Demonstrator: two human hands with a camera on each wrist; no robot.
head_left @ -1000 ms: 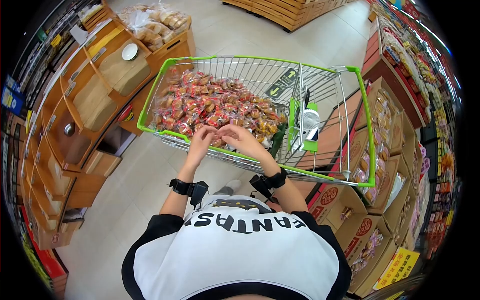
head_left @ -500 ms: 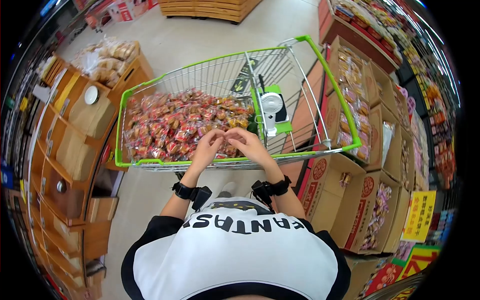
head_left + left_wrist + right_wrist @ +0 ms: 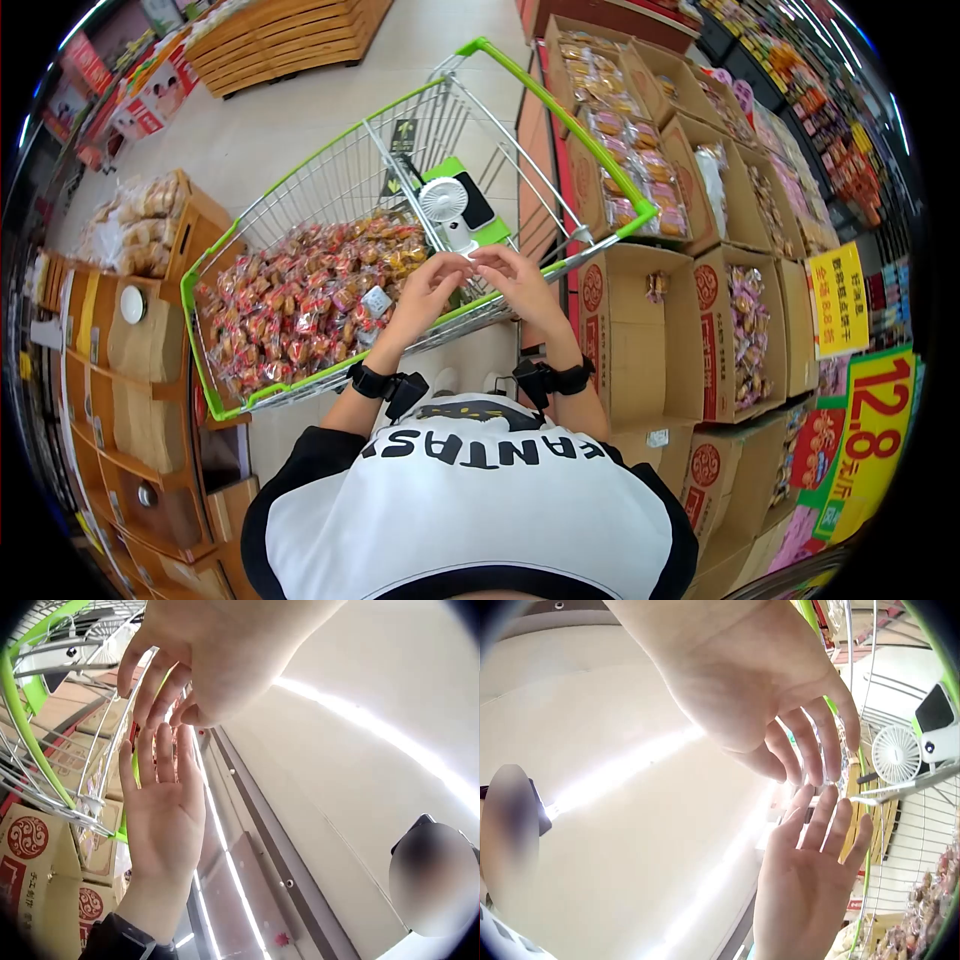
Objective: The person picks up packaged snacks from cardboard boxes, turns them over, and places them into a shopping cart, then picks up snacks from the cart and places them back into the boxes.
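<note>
Loosely, the fingers of the left hand [image 3: 425, 295] and the right hand [image 3: 524, 290] bend toward each other with slight gaps between them, holding nothing; whether the tips touch, I cannot tell. Both hands hang above the near side of a shopping cart [image 3: 597, 152], palms facing inward, as if simply at rest in front of the body. Just beyond the fingertips, a white handheld fan [image 3: 443, 200] lies beside a dark-screened device [image 3: 475, 203] on a green panel [image 3: 495, 232], which probably serves as a small shelf for personal items, apart from the goods. Left of the fingers, wrapped snacks [image 3: 300, 300] form a heap in the basket, loose enough that its wire walls seem to contain them. Farther right stand cardboard cartons [image 3: 650, 395], perhaps open-topped for easy picking, and farther left, wooden bins [image 3: 145, 430].
</note>
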